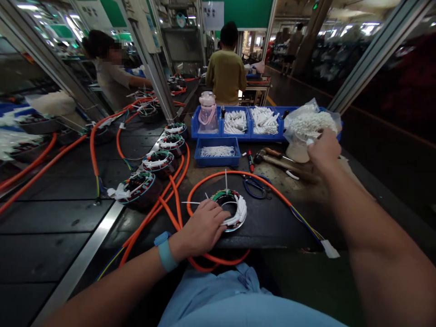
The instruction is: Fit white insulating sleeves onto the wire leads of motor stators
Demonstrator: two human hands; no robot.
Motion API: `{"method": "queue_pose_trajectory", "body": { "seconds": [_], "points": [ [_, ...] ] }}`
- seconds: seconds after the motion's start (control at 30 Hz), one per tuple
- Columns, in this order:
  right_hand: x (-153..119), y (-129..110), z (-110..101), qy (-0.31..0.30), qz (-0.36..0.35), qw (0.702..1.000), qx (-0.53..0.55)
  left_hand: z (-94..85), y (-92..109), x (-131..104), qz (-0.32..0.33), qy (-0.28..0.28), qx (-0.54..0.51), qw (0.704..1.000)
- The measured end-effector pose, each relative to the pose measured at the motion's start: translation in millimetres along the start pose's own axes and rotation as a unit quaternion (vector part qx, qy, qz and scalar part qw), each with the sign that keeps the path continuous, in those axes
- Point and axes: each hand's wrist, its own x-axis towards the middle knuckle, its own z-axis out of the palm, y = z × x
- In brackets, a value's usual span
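Currently resting left fingers (218, 212), loosely curled, on the wound ring (241, 210) on the bench (272, 227), with right fingers (316, 147) at the bag of white pieces (313, 121), can't tell either grip, could drag the ring askew by overreaching or snagging the orange cable (245, 172).

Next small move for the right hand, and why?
Probably bring the right hand from the plastic bag over to the wound ring: something white shows at its fingers, the left hand rests on the ring, and thin white ties stick out there.
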Motion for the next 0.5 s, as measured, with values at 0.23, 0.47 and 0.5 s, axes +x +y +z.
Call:
{"method": "queue_pose_trajectory", "body": {
  "seconds": [0.23,0.47,0.5],
  "points": [
    [9.9,29.7,8.6,0.008,-0.083,0.993,-0.078,5.5,-3.6,5.1,0.017,0.012,-0.011,1.0],
    [33.3,20.8,13.6,-0.022,-0.136,0.963,-0.231,14.6,2.9,1.6,0.009,0.018,0.048,0.999],
    [34.8,19.3,13.1,-0.023,-0.124,0.964,-0.232,12.1,4.5,1.7,0.006,0.01,0.046,0.999]
  ]
}}
